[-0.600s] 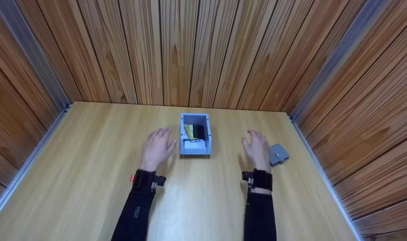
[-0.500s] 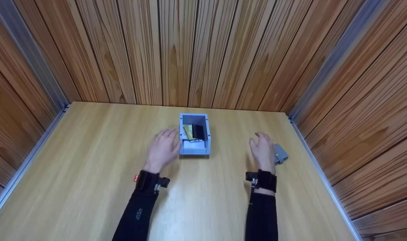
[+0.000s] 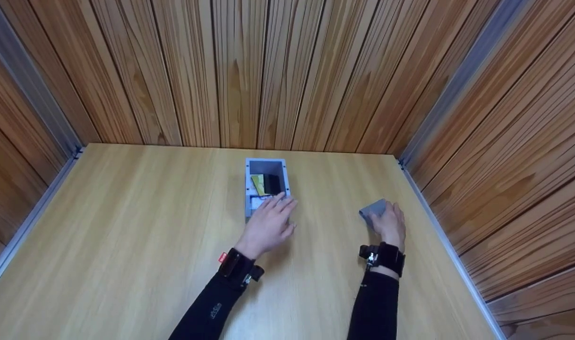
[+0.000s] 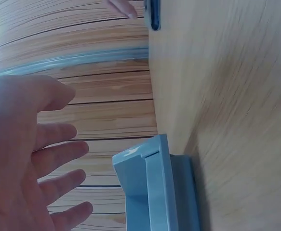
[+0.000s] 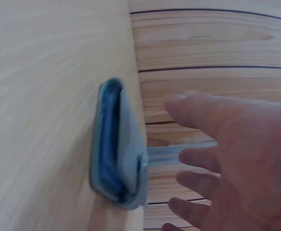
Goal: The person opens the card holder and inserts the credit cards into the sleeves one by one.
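My left hand [image 3: 268, 224] is over the front part of a light blue open-topped bin [image 3: 247, 189], fingers extended and holding nothing. In the left wrist view its fingers are spread above the bin [image 4: 159, 187]. A black card-like piece [image 3: 270, 183] and a yellow-green card [image 3: 258, 183] lie inside the bin. Over at the right, my right hand [image 3: 392, 224] reaches over a small grey-blue wallet [image 3: 373, 210] and hides part of it. In the right wrist view the wallet [image 5: 121, 149] lies on the table, strap upward, with the loosely extended fingers apart from it.
The wooden table [image 3: 150, 236] meets a plank wall [image 3: 240, 94] at its back edge. Metal rails [image 3: 450, 257] run along the sides, with another plank wall [image 3: 504, 189] to the right. The bin stands near the back edge.
My left hand has moved right, from beside the bin to over its front. My right hand has moved right, over the wallet. The head view has shifted slightly.
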A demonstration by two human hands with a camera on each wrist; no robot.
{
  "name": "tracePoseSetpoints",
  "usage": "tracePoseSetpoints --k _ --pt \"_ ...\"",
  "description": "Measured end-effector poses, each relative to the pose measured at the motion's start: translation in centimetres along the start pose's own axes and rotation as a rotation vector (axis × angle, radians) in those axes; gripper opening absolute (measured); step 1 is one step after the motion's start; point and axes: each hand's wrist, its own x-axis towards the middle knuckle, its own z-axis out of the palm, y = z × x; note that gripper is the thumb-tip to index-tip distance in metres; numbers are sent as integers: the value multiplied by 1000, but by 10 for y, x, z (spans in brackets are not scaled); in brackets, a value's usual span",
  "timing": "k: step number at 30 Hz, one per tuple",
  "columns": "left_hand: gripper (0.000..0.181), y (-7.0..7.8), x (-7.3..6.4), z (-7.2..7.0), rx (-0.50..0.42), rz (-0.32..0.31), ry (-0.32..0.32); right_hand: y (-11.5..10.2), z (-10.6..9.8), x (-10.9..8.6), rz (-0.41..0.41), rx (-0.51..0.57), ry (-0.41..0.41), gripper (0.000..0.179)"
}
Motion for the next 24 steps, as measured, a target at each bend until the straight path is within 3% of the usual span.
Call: tracePoseSetpoints --k 7,13,21,24 --pt "55 -2 -1 3 8 10 10 10 0 -5 -6 -39 -71 74" --pt "50 -3 -5 5 11 29 18 7 -8 -12 -59 -76 -123 61" --pt "47 -5 -11 2 -66 2 -11 -16 2 -18 -84 13 -1 19" --pt "47 -5 -12 1 -69 13 -8 -17 5 -20 -73 35 -18 16"
